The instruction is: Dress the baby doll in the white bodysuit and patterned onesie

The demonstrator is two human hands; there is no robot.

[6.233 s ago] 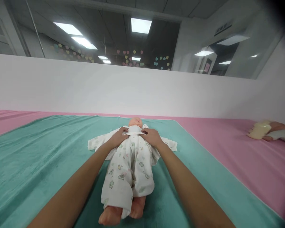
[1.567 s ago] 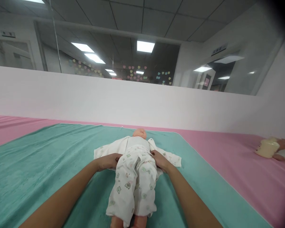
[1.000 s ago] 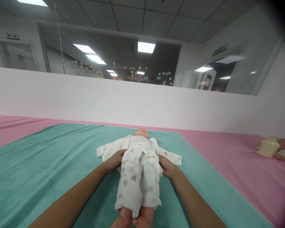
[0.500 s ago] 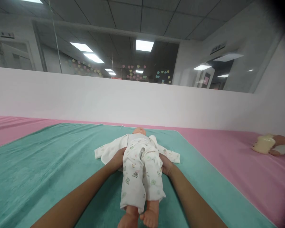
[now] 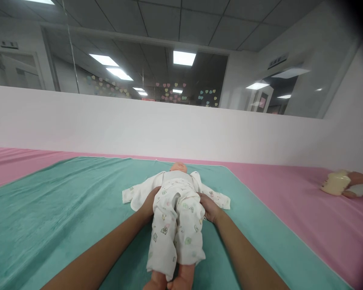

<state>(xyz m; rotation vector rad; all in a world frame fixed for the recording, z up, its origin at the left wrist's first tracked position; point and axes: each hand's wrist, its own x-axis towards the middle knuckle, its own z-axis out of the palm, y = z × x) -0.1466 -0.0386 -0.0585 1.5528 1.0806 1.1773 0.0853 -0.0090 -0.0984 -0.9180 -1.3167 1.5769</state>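
A baby doll [image 5: 179, 167] lies on its back on a teal blanket [image 5: 63, 217], head away from me and bare feet towards me. It wears printed white trousers [image 5: 165, 229]. A white long-sleeved top [image 5: 145, 187] is on it, with the sleeves spread out to both sides. At the left of the doll's waist, my left hand [image 5: 150, 201] is closed on the trousers, its fingertips hidden behind the cloth. My right hand [image 5: 209, 206] grips the other side of the waist, and its fingers are partly covered by the trousers.
Pink cloth [image 5: 278, 193] lies beneath the blanket and shows along its edges. On the far right there is a pale yellow object [image 5: 335, 183] beside what looks like another doll [image 5: 361, 183]. A white wall [image 5: 157, 129] with windows above it stands behind.
The doll's legs and the trousers have shifted left and slightly towards me. My right fingers have moved a little inward at the waist; the doll's head and sleeves have shifted slightly right.
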